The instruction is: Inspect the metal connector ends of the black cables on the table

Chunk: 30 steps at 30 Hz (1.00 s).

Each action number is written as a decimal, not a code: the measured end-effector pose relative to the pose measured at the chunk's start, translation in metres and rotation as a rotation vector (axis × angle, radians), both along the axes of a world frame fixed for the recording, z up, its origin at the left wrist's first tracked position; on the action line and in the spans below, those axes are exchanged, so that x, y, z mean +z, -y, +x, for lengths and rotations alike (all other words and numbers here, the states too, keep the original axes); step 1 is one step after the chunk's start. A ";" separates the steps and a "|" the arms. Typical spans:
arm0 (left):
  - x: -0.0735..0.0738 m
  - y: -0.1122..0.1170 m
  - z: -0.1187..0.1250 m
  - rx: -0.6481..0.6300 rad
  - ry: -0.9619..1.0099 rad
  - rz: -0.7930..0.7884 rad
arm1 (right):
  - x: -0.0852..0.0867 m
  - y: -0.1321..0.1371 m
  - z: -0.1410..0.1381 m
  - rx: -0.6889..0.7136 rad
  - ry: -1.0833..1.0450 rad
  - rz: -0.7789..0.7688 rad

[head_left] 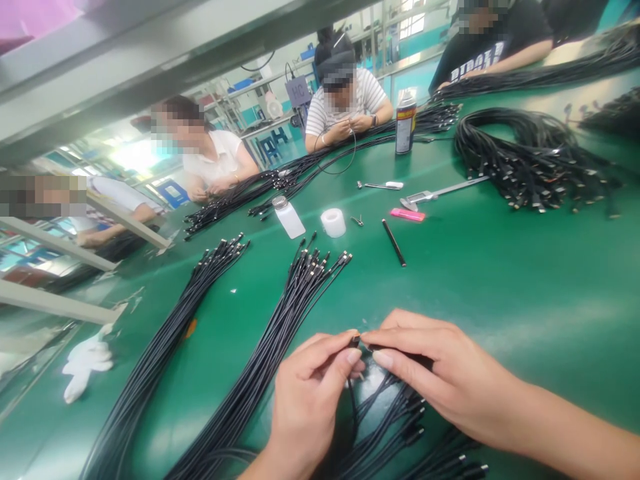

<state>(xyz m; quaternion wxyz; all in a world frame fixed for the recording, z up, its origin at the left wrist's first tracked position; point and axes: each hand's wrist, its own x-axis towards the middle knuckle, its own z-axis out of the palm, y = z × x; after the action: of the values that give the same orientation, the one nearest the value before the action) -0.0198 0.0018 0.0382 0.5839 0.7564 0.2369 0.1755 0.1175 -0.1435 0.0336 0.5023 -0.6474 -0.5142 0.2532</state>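
Note:
My left hand is closed, pinching the small black connector of a cable between thumb and forefinger. Its black cable hangs down below the fingers. Right beside it, the fingertips of my right hand are pinched together, almost meeting the left ones. A dark slim piece shows under those fingers; its kind is mostly hidden. Below both hands lie loose black cables with metal-tipped connectors. To the left, a bundle of black cables runs along the green table.
Another cable bundle and a white glove lie left. Ahead are a white bottle, a tape roll, a black pen, a caliper and a spray can. Several people sit across the table. A metal beam crosses above.

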 end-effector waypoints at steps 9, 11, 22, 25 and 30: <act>-0.003 -0.001 -0.004 -0.046 -0.016 0.225 | 0.001 -0.001 0.000 -0.004 0.009 0.011; -0.004 -0.001 -0.004 -0.048 -0.018 0.256 | 0.000 0.000 -0.001 -0.003 0.008 0.013; -0.001 0.001 -0.005 -0.057 -0.019 0.311 | 0.001 0.000 -0.001 0.004 0.016 0.006; -0.001 0.000 -0.004 -0.058 -0.017 0.315 | 0.000 0.000 -0.001 0.003 0.018 0.010; -0.002 -0.001 -0.004 -0.066 -0.024 0.341 | -0.001 0.000 0.000 0.008 0.018 0.006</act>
<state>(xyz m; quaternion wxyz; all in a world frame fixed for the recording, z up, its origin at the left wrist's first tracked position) -0.0242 0.0024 0.0364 0.4496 0.8539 0.1857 0.1850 0.1174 -0.1437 0.0330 0.4985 -0.6463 -0.5220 0.2476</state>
